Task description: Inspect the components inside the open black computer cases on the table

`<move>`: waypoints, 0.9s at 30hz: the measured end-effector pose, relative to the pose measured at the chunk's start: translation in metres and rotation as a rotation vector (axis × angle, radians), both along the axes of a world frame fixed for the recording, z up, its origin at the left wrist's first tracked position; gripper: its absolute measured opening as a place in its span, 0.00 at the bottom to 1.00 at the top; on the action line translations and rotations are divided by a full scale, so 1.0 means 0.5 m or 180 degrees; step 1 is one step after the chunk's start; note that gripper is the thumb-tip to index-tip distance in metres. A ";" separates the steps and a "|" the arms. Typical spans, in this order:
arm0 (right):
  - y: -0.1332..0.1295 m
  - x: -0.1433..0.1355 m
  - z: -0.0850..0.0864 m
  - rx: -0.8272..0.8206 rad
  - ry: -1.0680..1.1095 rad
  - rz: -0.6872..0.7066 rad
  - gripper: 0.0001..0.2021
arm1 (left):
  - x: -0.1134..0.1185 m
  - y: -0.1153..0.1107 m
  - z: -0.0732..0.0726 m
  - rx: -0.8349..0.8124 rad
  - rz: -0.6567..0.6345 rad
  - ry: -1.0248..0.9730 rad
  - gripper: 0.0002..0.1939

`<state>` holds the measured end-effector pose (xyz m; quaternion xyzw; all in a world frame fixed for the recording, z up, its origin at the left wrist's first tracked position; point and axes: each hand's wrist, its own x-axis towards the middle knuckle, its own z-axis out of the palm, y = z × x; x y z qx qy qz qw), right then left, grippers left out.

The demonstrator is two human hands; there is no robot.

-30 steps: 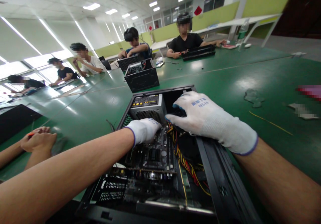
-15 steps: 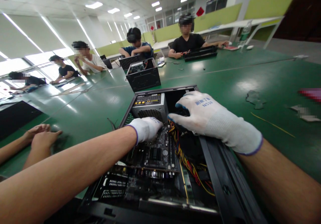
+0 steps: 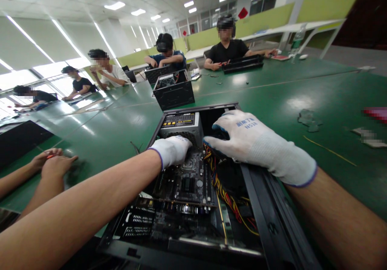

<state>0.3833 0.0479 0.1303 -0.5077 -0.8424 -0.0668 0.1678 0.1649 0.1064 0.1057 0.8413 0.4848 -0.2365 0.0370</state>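
Note:
An open black computer case lies in front of me, with a grey power supply at its far left. My left hand, in a white glove, reaches in over the top of the motherboard, close below the power supply; its fingertips are hidden. My right hand, gloved in white with blue fingertips, rests at the case's right side, thumb and fingers apart around a dark gap, above the bundle of coloured cables. No object shows clearly between its fingers.
Another person's hands are at the left on the green table, near a black panel. A second case stands beyond mine. A yellow strip and crumpled plastic lie at the right. Several people sit farther back.
My left hand has moved slightly left and up, uncovering the processor socket on the motherboard. My right hand has stayed in place. The other person's hands at the left have shifted slightly.

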 end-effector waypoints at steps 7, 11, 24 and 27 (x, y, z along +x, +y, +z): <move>0.000 -0.002 0.001 -0.0033 0.0047 -0.0006 0.28 | 0.000 -0.001 0.001 0.0015 0.0048 0.0046 0.23; -0.002 -0.003 0.002 -0.0010 0.0022 -0.0033 0.28 | 0.002 -0.003 0.002 0.0005 0.0086 0.0122 0.23; -0.004 -0.003 0.003 0.0031 -0.0035 -0.0043 0.29 | 0.027 -0.022 -0.005 -0.0122 -0.0214 0.0170 0.24; -0.005 -0.003 0.003 0.0029 -0.0017 -0.0043 0.29 | 0.031 -0.024 -0.006 -0.0149 -0.0266 0.0173 0.24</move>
